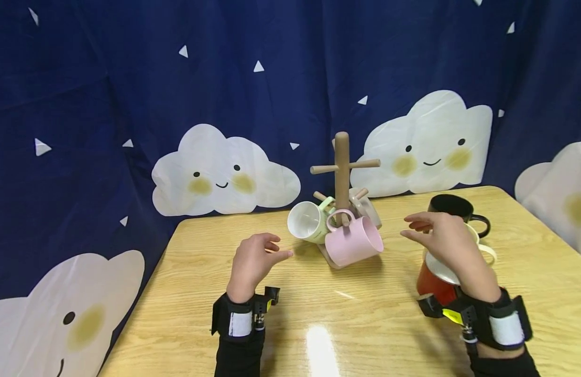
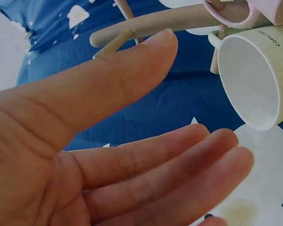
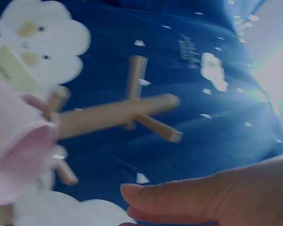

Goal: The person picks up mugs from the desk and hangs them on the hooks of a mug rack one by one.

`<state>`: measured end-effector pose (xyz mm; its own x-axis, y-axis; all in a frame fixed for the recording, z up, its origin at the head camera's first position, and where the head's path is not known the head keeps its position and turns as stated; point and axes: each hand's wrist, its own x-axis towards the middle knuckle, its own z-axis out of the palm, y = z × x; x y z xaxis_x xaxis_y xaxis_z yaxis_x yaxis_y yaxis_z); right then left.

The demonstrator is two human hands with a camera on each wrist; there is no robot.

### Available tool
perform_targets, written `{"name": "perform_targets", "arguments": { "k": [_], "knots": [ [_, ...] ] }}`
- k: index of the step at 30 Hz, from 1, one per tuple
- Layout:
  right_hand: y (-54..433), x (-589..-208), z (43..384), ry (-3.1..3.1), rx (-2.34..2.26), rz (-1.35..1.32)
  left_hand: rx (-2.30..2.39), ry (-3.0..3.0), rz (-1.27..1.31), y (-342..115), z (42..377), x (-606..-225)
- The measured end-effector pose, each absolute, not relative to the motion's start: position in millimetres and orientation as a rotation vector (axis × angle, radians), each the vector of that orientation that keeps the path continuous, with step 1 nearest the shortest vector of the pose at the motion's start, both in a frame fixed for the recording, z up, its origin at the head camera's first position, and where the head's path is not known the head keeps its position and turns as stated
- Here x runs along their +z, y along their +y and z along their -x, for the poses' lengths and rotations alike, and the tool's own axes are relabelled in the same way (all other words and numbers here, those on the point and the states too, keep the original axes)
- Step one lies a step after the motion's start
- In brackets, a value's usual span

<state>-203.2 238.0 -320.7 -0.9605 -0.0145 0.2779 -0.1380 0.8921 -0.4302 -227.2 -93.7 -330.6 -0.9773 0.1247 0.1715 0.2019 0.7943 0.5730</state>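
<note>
A wooden mug rack (image 1: pixel 342 178) stands at the back of the table. From its lower pegs hang a pink mug (image 1: pixel 351 245) facing front, a pale green mug (image 1: pixel 305 222) on the left, and a greyish mug (image 1: pixel 369 209) partly hidden behind the post. My left hand (image 1: pixel 253 262) hovers left of the rack, fingers loosely bent and holding nothing. Over the mugs at the right is my right hand (image 1: pixel 452 246), fingers loosely extended, with nothing seen in its grasp. Behind and below it are a black mug (image 1: pixel 452 204), a cream mug (image 1: pixel 476 238) and a red mug (image 1: pixel 431 283), partly covered.
The wooden table (image 1: pixel 196 293) has its back edge close to a dark blue curtain (image 1: pixel 252 99) printed with clouds. The rack's upper pegs (image 1: pixel 365 164) stick out sideways and bear no mugs. A wrist camera strap (image 1: pixel 502 324) sits low beside the red mug.
</note>
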Motion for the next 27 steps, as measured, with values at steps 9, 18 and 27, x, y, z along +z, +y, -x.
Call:
{"name": "perform_targets", "arguments": {
  "k": [9,18,27],
  "knots": [
    [301,-336,174,-2.76,0.449,-0.183,-0.947,-2.845,0.256,-97,226,-331],
    [358,-385,146,-2.956,0.435,-0.157,-0.936,-2.842,0.261,-96,224,-327],
    [358,-429,132,-2.655,0.623,-0.142,-0.971,-2.83,0.285,-94,223,-327]
  ]
}}
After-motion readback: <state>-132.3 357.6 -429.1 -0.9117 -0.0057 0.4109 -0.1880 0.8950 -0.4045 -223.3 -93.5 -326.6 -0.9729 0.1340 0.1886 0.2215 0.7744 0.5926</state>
